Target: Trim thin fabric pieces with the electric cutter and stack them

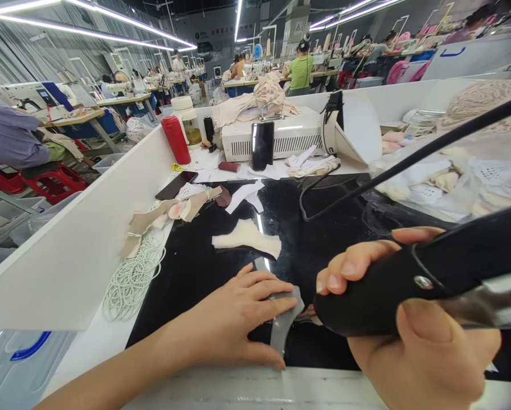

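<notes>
My left hand [242,307] lies spread out on the black table surface, its fingertips resting on a curved grey translucent piece [286,326]. My right hand [426,341] is wrapped round a black-handled tool [375,296] with a screw and a metal part at its side, held up close to the camera. The tool's far end runs out of view on the right, so its kind does not show. Beyond my left hand lies a cream fabric cutout [246,238] on the black surface. White strips [245,196] lie farther back.
A black cord [409,162] crosses the right side. Mint-green cord [133,279] is heaped at left by fabric scraps [191,206]. Behind stand a phone [262,146], a white vented box [289,136], a red container [176,140] and a white lampshade [358,136]. Filled plastic bags [460,176] lie right.
</notes>
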Demonstrator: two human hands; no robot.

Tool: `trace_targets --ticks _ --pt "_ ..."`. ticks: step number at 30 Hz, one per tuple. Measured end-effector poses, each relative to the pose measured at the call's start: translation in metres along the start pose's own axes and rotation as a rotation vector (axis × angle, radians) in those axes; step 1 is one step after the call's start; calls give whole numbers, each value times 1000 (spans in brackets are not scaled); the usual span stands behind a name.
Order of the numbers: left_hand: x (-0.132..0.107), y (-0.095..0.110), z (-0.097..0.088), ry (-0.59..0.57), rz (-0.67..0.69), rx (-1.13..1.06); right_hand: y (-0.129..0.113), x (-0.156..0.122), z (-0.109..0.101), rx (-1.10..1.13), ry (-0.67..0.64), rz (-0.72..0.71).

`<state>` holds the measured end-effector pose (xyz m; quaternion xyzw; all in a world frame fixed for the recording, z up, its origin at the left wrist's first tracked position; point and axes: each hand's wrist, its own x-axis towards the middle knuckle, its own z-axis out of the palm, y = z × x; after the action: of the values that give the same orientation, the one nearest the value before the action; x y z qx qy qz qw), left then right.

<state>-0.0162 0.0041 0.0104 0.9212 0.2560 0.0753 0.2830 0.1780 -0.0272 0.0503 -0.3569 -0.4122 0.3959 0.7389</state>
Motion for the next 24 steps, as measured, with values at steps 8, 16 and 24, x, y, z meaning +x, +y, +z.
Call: trace_targets --ticks 8,16,24 --pt "0 1 1 0 7 20 2 -5 -3 11 -65 25" --pt "1 1 0 9 8 10 -8 -9 -4 36 -125 80" --pt "2 3 -2 -10 -6 3 3 -28 -13 50 -114 81"
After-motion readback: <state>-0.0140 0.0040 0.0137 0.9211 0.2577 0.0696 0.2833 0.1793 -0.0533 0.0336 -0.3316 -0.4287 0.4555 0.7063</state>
